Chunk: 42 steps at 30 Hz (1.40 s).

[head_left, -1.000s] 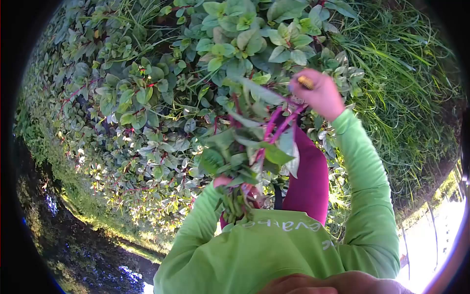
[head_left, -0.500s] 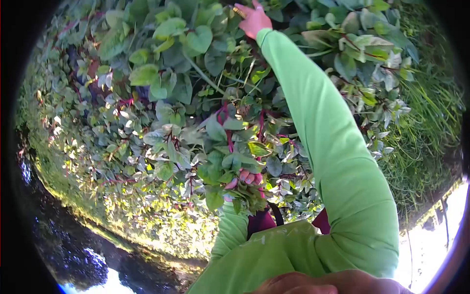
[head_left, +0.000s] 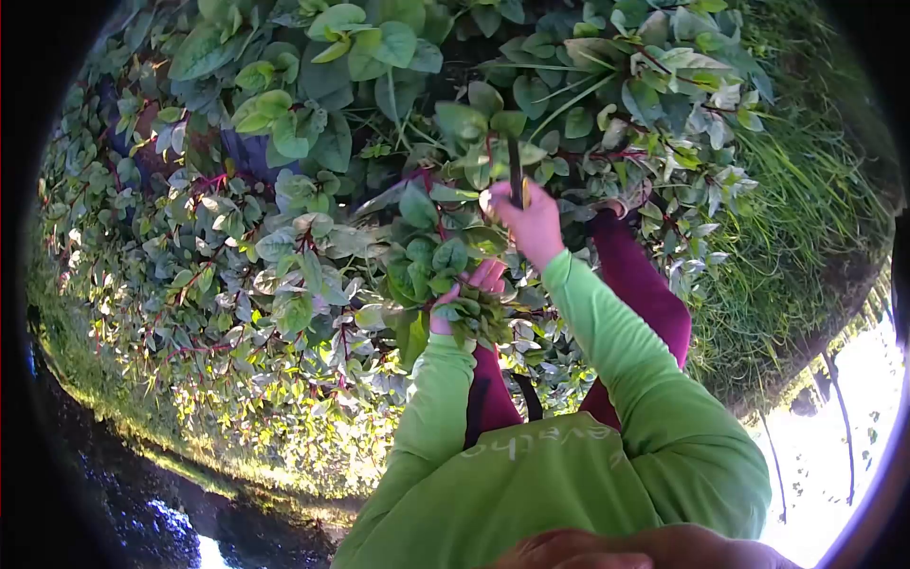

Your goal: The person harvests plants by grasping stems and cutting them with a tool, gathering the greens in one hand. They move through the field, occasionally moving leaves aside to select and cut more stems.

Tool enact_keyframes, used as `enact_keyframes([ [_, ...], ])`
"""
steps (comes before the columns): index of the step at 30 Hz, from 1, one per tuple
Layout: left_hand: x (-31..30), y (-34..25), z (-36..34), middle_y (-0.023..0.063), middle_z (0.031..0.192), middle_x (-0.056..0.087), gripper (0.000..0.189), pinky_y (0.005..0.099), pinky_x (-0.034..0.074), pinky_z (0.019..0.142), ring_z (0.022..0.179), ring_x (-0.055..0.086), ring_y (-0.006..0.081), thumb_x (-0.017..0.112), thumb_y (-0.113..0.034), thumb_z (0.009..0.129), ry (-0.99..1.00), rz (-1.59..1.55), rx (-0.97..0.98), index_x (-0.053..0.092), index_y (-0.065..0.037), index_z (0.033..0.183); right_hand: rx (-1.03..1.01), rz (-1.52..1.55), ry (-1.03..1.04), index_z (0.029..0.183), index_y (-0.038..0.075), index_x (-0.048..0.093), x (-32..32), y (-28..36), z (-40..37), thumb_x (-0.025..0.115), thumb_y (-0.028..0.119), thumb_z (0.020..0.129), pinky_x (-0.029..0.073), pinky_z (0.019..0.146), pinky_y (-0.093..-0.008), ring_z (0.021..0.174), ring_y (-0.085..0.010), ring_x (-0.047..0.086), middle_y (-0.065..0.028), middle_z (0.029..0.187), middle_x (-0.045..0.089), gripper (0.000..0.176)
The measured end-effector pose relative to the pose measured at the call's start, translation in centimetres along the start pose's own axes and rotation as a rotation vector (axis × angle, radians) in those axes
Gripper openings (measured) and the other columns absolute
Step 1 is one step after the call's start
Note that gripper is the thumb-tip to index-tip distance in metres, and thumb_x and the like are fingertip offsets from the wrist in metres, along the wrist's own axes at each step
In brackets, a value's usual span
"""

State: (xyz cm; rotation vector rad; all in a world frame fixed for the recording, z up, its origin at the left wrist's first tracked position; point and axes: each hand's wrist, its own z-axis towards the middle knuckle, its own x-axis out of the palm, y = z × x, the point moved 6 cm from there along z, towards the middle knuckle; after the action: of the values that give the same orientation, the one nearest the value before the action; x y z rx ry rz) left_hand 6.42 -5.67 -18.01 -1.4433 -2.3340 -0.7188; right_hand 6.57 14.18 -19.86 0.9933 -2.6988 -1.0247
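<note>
My left hand (head_left: 488, 275) is closed around a bunch of leafy green stems (head_left: 417, 270), low in front of my body. The leaves cover much of its palm and fingers. Just above and to the right, my right hand (head_left: 534, 226) is closed on a knife (head_left: 517, 171) with a dark, narrow blade and a bit of yellow at the handle. A leafy sprig (head_left: 482, 123) with a reddish stem rises from the same fingers beside the blade, slightly blurred. Both hands are close together over the plants.
Dense leafy plants (head_left: 313, 228) with red-purple stems surround my hands and legs (head_left: 640, 284). Long grass (head_left: 796, 218) grows along the right side. Dark fabric-like patches (head_left: 251, 152) show between leaves at the upper left.
My right hand has come back from the far plants toward my left hand, now with a sprig beside the knife. My left hand still holds the bunch, slightly higher in view.
</note>
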Motion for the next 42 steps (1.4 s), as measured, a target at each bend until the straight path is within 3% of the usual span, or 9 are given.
enact_keyframes([
  [2,-2.3,-0.3,3.6,0.0214,0.132,0.052,0.03,0.0512,0.036,0.107,0.126,0.047,0.038,0.054,-0.018,0.089,0.017,0.004,-0.083,0.054,0.0,0.112,0.368,0.153,0.098,0.103,0.003,0.065,-0.9,-3.9,-5.1,0.068,0.01,0.083,0.05,0.073,-0.0296,0.084,-0.0156,0.065,-0.007,0.086,0.067,0.021],
  [5,-3.4,0.0,7.8,0.0215,0.117,0.06,0.032,0.0469,0.05,0.093,0.106,0.06,0.0365,0.054,-0.022,0.089,0.2,-0.089,-0.231,0.056,0.0,0.112,-0.184,-0.384,0.013,0.111,0.005,0.064,-3.1,-5.5,-8.7,0.071,0.01,0.078,0.051,0.082,-0.0336,0.092,-0.0246,0.066,-0.0108,0.093,0.067,0.034],
  [7,-2.4,-0.6,8.0,0.0181,0.104,0.064,0.034,0.0432,0.055,0.08,0.092,0.064,0.034,0.056,-0.025,0.087,-0.17,0.313,-0.106,0.057,0.0,0.111,-0.18,-0.302,0.091,0.11,0.005,0.065,-3.7,-4.6,-8.9,0.071,0.01,0.078,0.051,0.082,-0.0337,0.092,-0.0264,0.066,-0.0119,0.095,0.067,0.033],
  [11,2.2,-1.7,5.3,0.0148,0.106,0.062,0.043,0.0447,0.05,0.089,0.097,0.06,0.0309,0.047,-0.035,0.095,-0.019,0.276,-0.167,0.054,-0.003,0.122,-0.175,-0.242,0.347,0.107,-0.001,0.061,-5.4,-2.5,-6.0,0.072,0.005,0.077,0.049,0.084,-0.0307,0.093,-0.0183,0.063,-0.0106,0.097,0.066,0.033],
  [15,4.0,-3.4,3.5,0.0115,0.098,0.058,0.054,0.0447,0.046,0.087,0.092,0.058,0.0289,0.047,-0.035,0.093,0.115,0.469,-0.216,0.045,0.005,0.13,-0.123,-0.452,-0.198,0.123,0.011,0.056,-9.4,-3.6,1.8,0.061,0.037,0.087,0.049,0.083,-0.0415,0.095,-0.0364,0.063,-0.0187,0.1,0.065,0.045],
  [22,6.2,-3.2,1.3,0.0006,0.085,0.043,0.054,0.0393,0.043,0.086,0.078,0.045,0.0153,0.048,-0.017,0.094,0.036,0.184,-0.279,0.03,0.003,0.142,0.1,-0.608,0.28,0.125,0.016,0.059,-3.1,-16.3,9.9,0.059,0.033,0.088,0.049,0.085,-0.0377,0.092,-0.0255,0.064,-0.0117,0.104,0.066,0.041],
  [33,7.0,-3.9,-3.1,-0.0002,0.085,0.04,0.059,0.0342,0.042,0.085,0.077,0.043,0.0122,0.049,-0.016,0.092,0.099,0.009,-0.233,0.026,0.0,0.145,0.148,-0.674,0.084,0.117,0.009,0.063,-16.8,-21.3,1.4,0.069,0.027,0.082,0.049,0.077,-0.0344,0.081,-0.0238,0.065,-0.0121,0.088,0.067,0.04],
  [36,5.9,-2.8,-5.1,0.0039,0.088,0.045,0.07,0.0465,0.037,0.102,0.083,0.048,0.0188,0.058,-0.017,0.089,0.463,0.019,-0.401,0.023,-0.001,0.147,0.153,-0.559,0.024,0.112,0.011,0.064,-14.2,-9.6,0.5,0.07,0.034,0.078,0.049,0.08,-0.0389,0.089,-0.0318,0.065,-0.0147,0.098,0.068,0.042],
  [42,7.5,-3.2,-11.0,0.0061,0.096,0.049,0.07,0.0492,0.03,0.106,0.093,0.051,0.0214,0.062,-0.023,0.087,0.774,-0.124,-0.273,0.028,-0.001,0.144,-0.815,-0.539,-0.092,0.114,0.013,0.061,4.0,19.9,2.2,0.076,0.023,0.075,0.051,0.079,-0.0377,0.094,-0.0285,0.062,-0.0101,0.109,0.059,0.042],
])
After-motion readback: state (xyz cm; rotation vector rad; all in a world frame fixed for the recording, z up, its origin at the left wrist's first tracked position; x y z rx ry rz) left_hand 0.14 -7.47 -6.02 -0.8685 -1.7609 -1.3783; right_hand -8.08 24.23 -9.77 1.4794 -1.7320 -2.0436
